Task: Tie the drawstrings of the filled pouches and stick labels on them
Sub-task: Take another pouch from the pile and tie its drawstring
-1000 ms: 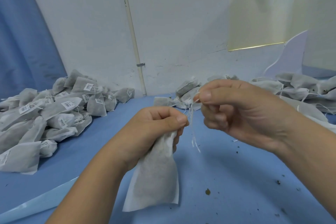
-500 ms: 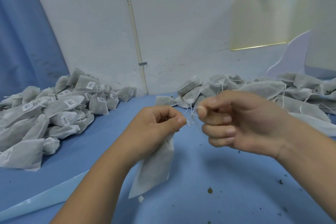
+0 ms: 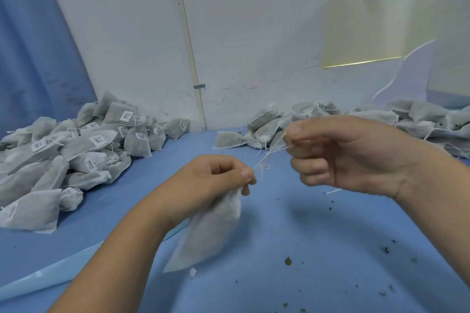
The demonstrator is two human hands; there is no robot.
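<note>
A filled grey-white pouch (image 3: 208, 234) hangs above the blue table, its neck gripped in my left hand (image 3: 211, 183). Thin white drawstrings (image 3: 267, 157) run taut from that neck up and right to my right hand (image 3: 340, 152), which pinches them between thumb and forefinger. The pouch top is hidden inside my left fist. No label shows on this pouch.
A heap of labelled pouches (image 3: 76, 150) lies at the left on the blue table (image 3: 318, 249). A heap of unlabelled pouches (image 3: 356, 122) runs along the white wall at the back right. Dark crumbs (image 3: 288, 260) dot the table near me.
My right hand has pulled the drawstrings up and to the right, away from my left hand, so they now stretch taut. The pouch has swung slightly.
</note>
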